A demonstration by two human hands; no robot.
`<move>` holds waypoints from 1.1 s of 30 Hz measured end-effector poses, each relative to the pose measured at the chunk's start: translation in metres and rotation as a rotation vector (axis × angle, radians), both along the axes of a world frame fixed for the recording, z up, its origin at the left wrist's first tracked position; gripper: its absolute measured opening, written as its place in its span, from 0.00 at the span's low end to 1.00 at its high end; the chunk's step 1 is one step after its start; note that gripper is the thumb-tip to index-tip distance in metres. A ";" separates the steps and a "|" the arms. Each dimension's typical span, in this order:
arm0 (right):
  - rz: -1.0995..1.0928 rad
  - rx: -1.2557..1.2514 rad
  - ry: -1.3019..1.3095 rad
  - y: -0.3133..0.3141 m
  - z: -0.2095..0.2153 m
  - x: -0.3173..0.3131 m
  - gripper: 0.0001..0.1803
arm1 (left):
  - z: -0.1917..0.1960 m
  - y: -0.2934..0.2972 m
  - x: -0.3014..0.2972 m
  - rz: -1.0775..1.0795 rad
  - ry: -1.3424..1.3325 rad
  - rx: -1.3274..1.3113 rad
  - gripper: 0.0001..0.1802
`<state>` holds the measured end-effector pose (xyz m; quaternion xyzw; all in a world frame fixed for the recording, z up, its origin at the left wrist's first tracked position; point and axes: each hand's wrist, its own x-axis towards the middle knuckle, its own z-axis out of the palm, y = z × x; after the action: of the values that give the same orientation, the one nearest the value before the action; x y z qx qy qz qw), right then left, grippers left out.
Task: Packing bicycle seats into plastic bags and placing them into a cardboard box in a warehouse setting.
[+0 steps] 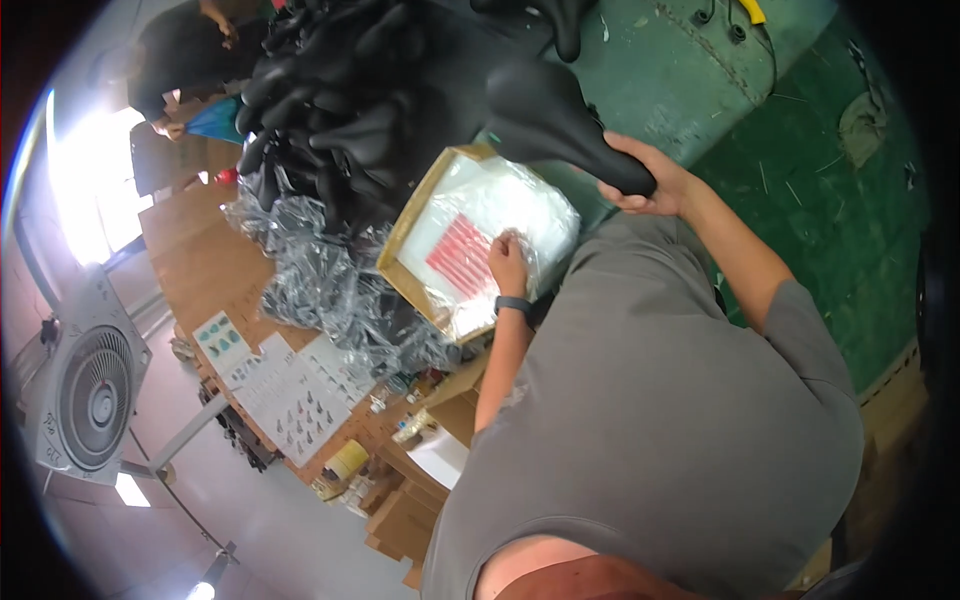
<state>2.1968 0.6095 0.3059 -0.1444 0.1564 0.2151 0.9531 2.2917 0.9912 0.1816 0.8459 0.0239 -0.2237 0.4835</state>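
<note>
My right hand grips a black bicycle saddle by its narrow nose, with the wide rear end pointing away from me. My left hand, a dark band on its wrist, rests over a stack of clear plastic bags with red print. Its fingers are drawn together on the top bag's film. The stack lies in a shallow open cardboard box. The saddle's underside is hidden.
Many black saddles are heaped beyond the box. Plastic-wrapped saddles lie left of it, near printed sheets. A fan stands at far left. Another person is at upper left. A green surface extends at upper right.
</note>
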 end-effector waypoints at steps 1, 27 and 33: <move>-0.047 0.119 -0.027 0.011 0.022 0.007 0.42 | -0.001 0.001 -0.003 0.022 -0.010 -0.049 0.09; -0.101 0.301 -0.569 0.039 0.112 0.027 0.50 | 0.006 0.014 -0.012 0.017 -0.056 0.000 0.13; -0.074 0.336 -0.255 0.006 0.009 0.004 0.42 | -0.003 0.011 -0.017 -0.008 -0.047 0.046 0.13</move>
<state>2.2012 0.6158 0.3153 -0.0037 0.0015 0.1832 0.9831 2.2746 1.0023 0.1789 0.8620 0.0143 -0.2053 0.4632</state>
